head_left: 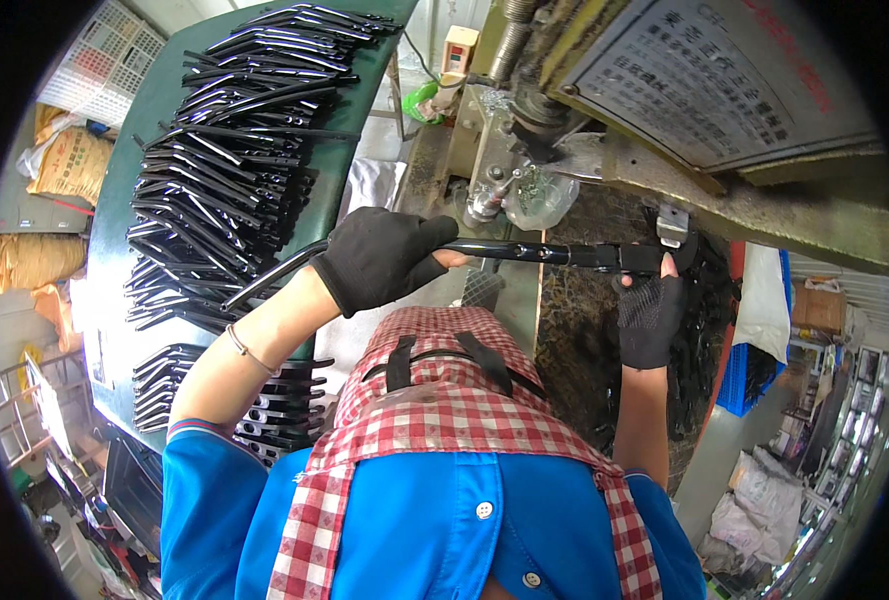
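My left hand (385,258), in a black glove with bare fingertips, is closed round a glossy black tube (510,249). The tube lies almost level across in front of me and bends down at its left end. A black fitting (605,257) sits at its right end. My right hand (652,318), in a similar glove, pinches that end with thumb and fingertips. Just above those fingers is a small metal block (673,226) on the machine. The far tip of the fitting is hard to make out against dark parts behind it.
Many black bent tubes (235,170) are heaped on a green table (170,80) at left. A heavy machine (725,80) overhangs the upper right. A clear bag (543,198) with shavings sits under it. Black parts (700,360) lie right on the dark bench (575,320), near a blue crate (740,380).
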`<state>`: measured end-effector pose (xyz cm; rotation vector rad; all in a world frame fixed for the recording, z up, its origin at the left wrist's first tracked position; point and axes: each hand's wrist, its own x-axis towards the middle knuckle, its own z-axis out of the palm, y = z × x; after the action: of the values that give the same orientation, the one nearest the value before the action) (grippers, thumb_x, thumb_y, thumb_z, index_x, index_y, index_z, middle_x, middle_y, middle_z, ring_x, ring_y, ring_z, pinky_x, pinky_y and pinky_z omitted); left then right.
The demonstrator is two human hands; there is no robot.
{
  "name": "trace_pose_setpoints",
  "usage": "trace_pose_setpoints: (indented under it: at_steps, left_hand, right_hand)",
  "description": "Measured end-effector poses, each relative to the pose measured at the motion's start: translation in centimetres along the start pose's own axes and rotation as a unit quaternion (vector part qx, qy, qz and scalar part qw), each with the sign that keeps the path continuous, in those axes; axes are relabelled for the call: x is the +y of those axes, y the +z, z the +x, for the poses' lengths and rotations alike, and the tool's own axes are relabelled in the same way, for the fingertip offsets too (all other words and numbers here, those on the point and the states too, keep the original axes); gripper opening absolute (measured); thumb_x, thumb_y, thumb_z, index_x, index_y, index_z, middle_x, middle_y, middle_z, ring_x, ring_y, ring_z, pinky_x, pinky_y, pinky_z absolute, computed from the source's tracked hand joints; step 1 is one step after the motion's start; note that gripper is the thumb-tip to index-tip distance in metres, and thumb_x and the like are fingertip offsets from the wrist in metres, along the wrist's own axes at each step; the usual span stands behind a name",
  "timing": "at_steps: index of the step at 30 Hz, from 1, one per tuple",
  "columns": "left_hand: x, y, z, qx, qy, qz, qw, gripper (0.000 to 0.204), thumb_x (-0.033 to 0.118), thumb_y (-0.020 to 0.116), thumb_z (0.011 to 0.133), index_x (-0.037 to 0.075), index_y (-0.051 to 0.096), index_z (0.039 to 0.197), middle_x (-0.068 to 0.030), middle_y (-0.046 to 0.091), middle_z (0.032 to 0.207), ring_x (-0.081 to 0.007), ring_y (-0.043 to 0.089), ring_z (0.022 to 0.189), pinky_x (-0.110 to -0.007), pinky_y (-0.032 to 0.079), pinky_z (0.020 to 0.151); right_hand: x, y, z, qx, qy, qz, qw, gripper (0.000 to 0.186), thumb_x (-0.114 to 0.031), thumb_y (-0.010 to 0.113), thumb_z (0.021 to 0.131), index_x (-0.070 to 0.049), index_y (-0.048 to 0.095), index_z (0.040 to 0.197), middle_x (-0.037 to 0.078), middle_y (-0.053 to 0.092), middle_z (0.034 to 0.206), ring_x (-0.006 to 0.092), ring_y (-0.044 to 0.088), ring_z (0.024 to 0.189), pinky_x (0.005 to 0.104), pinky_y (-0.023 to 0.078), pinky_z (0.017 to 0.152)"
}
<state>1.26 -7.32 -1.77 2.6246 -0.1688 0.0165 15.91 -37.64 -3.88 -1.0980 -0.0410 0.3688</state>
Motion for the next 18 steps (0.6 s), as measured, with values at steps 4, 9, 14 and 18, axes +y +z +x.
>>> trace_pose_setpoints:
  at_steps: [4,9,14,18]
  left_hand:
    - [-0.7,0.1,-1.0,-0.030,-0.031,0.009,0.999,0.039,0.048,0.049,0.092,0.010,0.056,0.091,-0.0162,0.057,0.060,-0.0387,0.059,0.060,-0.049,0.043,0.054]
    - [-0.7,-0.4,-1.0,-0.006,-0.023,0.082,0.996,0.032,0.043,0.055,0.090,0.011,0.056,0.086,-0.0126,0.059,0.061,-0.0356,0.060,0.058,-0.046,0.045,0.052]
    - [-1.2,-2.0,-0.7,0.017,-0.011,0.168,0.986,0.028,0.040,0.060,0.086,0.012,0.056,0.083,-0.0098,0.061,0.062,-0.0323,0.062,0.057,-0.042,0.047,0.050]
    - [-2.2,-2.0,-0.7,0.009,0.016,0.145,0.989,0.034,0.043,0.054,0.091,0.013,0.053,0.077,-0.0099,0.051,0.055,-0.0305,0.056,0.048,-0.040,0.042,0.045]
  right_hand:
    - [0.1,4.7,-1.3,0.024,-0.014,-0.010,1.000,0.024,-0.018,0.053,0.095,-0.006,0.052,0.115,0.008,0.060,0.091,0.0160,0.055,0.077,0.0280,0.045,0.062]
    - [3.6,2.9,0.5,-0.053,0.112,-0.073,0.990,0.012,-0.023,0.055,0.095,-0.012,0.052,0.098,-0.001,0.050,0.069,0.0079,0.040,0.049,0.0226,0.032,0.047]
    - [4.6,6.7,-0.9,0.031,0.211,-0.008,0.977,0.021,-0.033,0.057,0.095,-0.016,0.051,0.084,-0.007,0.036,0.052,0.0047,0.029,0.038,0.0220,0.024,0.043]
    - [5.2,8.0,-1.4,0.015,0.115,-0.039,0.993,0.018,-0.029,0.054,0.096,-0.013,0.048,0.090,-0.006,0.041,0.060,0.0035,0.031,0.042,0.0202,0.024,0.043]
